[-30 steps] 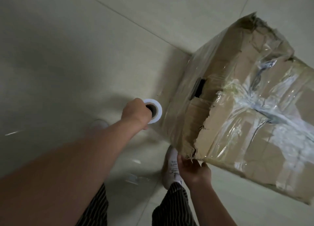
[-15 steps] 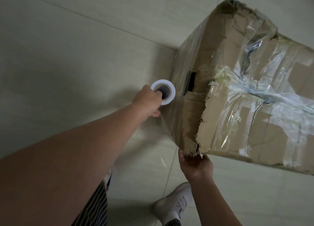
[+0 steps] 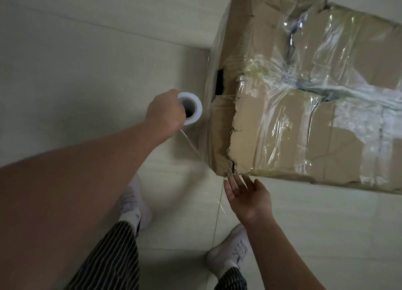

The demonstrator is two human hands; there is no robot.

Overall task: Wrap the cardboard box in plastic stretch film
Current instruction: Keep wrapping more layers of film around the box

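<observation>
The cardboard box (image 3: 282,137) is big and brown, and it stands on the pale tiled floor (image 3: 87,61), at the top right of the view. It looks old and beat up. The corner nearest the person is ripped, with a ragged, crumpled edge. Clear plastic film already lies over the top and the side, and it is shiny and full of wrinkles. In the side there is a small dark hole (image 3: 220,83) for carrying. The top flaps are folded shut with a thin dark gap between them. Only dark shows in the gap and the hole, so you cannot tell what is in the box. The left hand (image 3: 165,113) is curled round the top end of the stretch film roll (image 3: 192,113). The roll is white, stands up straight, has a dark hollow middle, and is just beside the side of the box. A thin see-through sheet of film (image 3: 191,146) runs tight from the roll to the ripped corner. The right hand (image 3: 248,196) holds nothing. Its fingers are straight and spread, reaching up to the ripped corner, and you cannot tell if the tips touch it. The two hands are well apart. Below them are two white shoes (image 3: 232,250) and striped trousers (image 3: 113,257).
</observation>
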